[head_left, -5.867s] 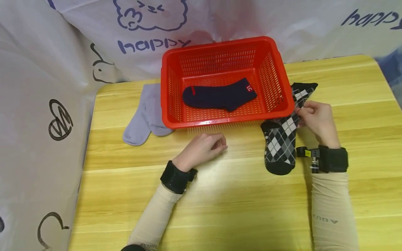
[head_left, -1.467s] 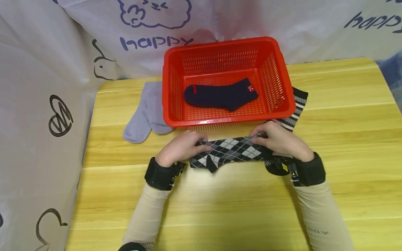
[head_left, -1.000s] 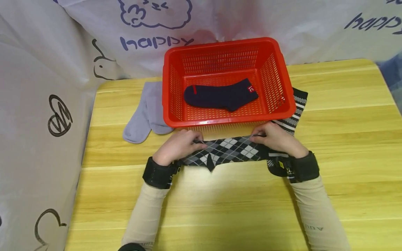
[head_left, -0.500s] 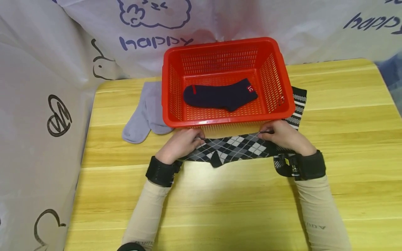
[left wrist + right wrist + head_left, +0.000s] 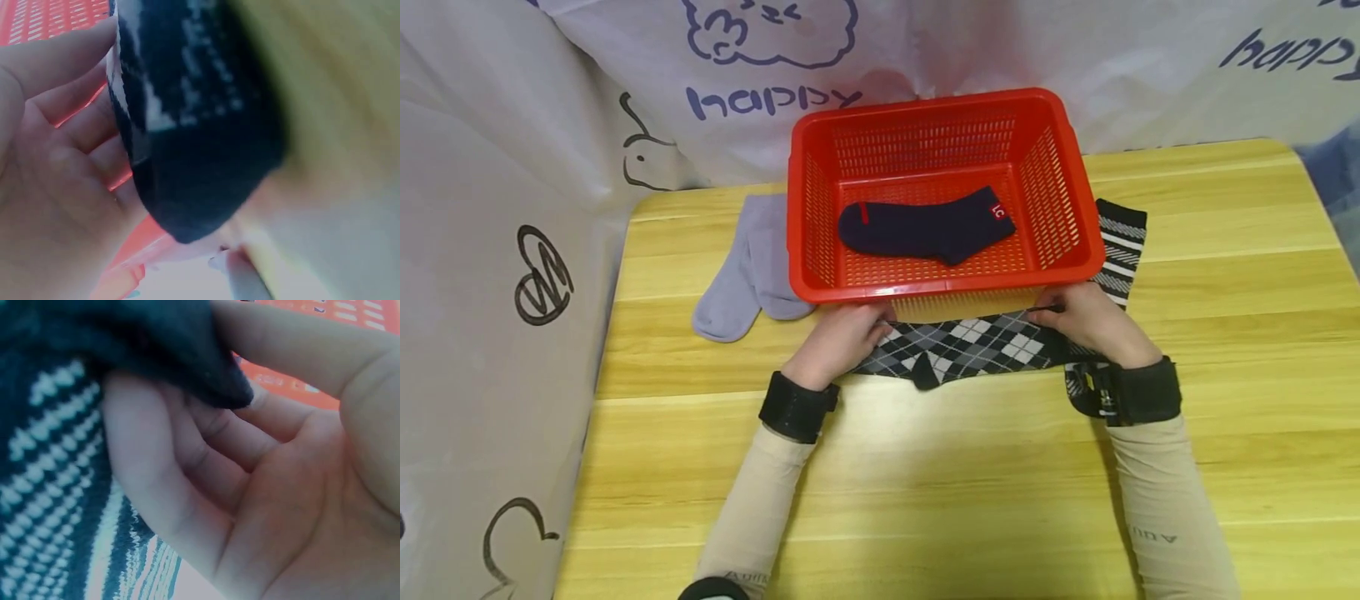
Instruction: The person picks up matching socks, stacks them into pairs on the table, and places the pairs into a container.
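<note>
A black, grey and white argyle sock (image 5: 977, 343) stretches sideways in front of the red basket, its dark heel toward me. My left hand (image 5: 838, 343) pinches its far edge toward the toe; the left wrist view shows the black toe (image 5: 194, 181) hanging beside the palm. My right hand (image 5: 1090, 321) pinches the black cuff (image 5: 219, 375) between thumb and fingers. Beneath the right hand and wrist lies a black-and-white striped sock (image 5: 1122, 242), reaching up along the basket's right side. Its middle is hidden by the hand.
The red plastic basket (image 5: 917, 292) stands at the back of the wooden table (image 5: 925, 492), holding a navy sock (image 5: 917, 232) with a red tag. Pale lavender socks (image 5: 730, 292) lie at its left, partly behind it. A printed white cloth (image 5: 1000, 50) hangs behind.
The argyle sock has come from the basket's right side to lie crosswise before it, uncovering the striped sock. My left hand has taken hold. Lately both hands shifted slightly toward the basket and right.
</note>
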{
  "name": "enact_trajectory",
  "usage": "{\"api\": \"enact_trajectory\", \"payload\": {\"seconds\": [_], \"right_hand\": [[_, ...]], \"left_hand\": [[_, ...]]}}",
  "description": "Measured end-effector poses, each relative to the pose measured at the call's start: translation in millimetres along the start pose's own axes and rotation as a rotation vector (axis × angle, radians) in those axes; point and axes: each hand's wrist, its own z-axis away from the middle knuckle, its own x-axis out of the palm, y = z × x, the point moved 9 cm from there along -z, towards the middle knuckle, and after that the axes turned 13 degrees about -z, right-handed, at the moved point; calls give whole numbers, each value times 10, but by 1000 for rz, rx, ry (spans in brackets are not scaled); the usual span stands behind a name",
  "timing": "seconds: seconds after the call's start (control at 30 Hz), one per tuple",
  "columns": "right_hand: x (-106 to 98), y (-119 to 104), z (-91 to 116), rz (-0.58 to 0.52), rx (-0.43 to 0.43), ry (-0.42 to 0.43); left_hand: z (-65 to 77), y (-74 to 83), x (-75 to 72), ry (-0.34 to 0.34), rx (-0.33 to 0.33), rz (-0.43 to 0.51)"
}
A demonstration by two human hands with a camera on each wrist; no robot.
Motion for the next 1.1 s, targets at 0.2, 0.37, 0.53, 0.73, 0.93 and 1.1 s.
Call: {"api": "enact_trajectory", "payload": {"seconds": [0.2,0.37,0.53,0.73,0.93,1.1], "right_hand": [[-108,-2,62,-24,3,21],[-264,81,172,-46,73,25],[-243,15,210,-32,71,-12],[136,-269,154,8,-2,-130],[510,-480,104,57,-62,-196],[562,-478,74,134,-36,-148]], "left_hand": [[21,145,-83,-15,26,-63],[38,337,-88,-90,78,-90],[54,375,-40,-137,37,-52],[95,274,126,-253,-39,-61],[89,233,183,-280,-74,-88],[86,158,175,-299,-137,-110]]}}
